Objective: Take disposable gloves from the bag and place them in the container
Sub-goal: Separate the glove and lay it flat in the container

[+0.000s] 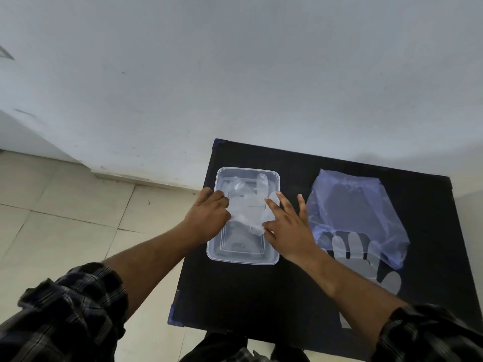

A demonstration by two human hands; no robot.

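A clear rectangular plastic container (236,258) stands on the black table. A transparent disposable glove (249,205) lies over its opening, fingers pointing away from me. My left hand (209,215) holds the glove at the container's left rim, fingers curled on the film. My right hand (287,226) rests at the right rim, thumb and forefinger touching the glove, the other fingers spread. To the right lies a bluish transparent bag (355,212). Another clear glove (363,259) lies flat on the table, partly under the bag's near edge.
The black table (261,296) is small; its left edge falls off to a tiled floor (65,218). A white wall (235,74) stands just behind the table's far edge. My checked sleeves are rolled up at both elbows.
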